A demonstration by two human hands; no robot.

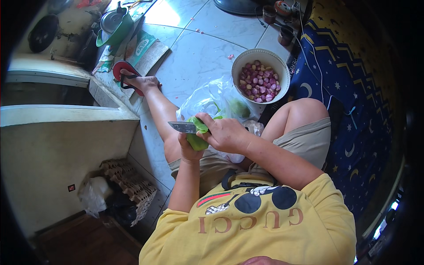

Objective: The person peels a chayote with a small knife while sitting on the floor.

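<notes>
My left hand (189,149) grips a green vegetable or fruit (197,142) from below, above my lap. Across its top lies the blade of a knife (182,127), pointing left, with my right hand (228,132) closed around the handle. Green peel or leafy pieces (199,124) stand up by the blade and my right fingers. Just beyond my hands, a clear plastic bag (207,99) rests on the floor, and a rounded green item (240,108) shows through it. Farther right stands a white bowl (236,81) holding many peeled shallots (260,81).
Blue cloth (338,132) with moons and stars covers the right side, with a white cable (313,49) over it. At upper left, a green basin (122,31) holds a pot. Egg trays (127,185) and bags lie lower left. Small scraps (231,57) dot the tiles.
</notes>
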